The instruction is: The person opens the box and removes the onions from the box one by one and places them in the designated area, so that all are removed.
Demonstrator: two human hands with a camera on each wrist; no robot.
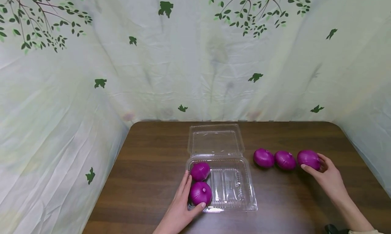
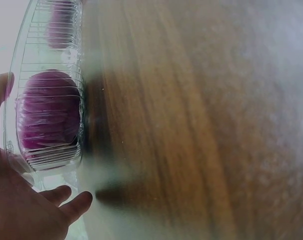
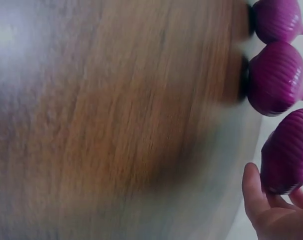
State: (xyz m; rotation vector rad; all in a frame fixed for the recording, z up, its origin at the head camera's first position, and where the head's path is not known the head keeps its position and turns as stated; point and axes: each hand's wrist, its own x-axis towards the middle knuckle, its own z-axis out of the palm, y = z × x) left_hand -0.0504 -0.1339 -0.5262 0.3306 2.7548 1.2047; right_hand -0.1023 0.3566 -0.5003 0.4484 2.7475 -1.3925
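1. Head view: set high, faces forward and down over the whole counter, at moderate distance. It takes in the clear container, both hands, the row of three purple onions and the leaf-print cloth behind.
2. Left wrist view: set very low beside the left hand, rolled sideways, very near. The container wall fills the left edge and blurred counter fills the rest.
3. Right wrist view: set low beside the right hand, rolled sideways, very near, with the onions at the right edge.
4. Shared ground: each wrist view repeats a part of the head view; the two wrist views share only the counter surface.
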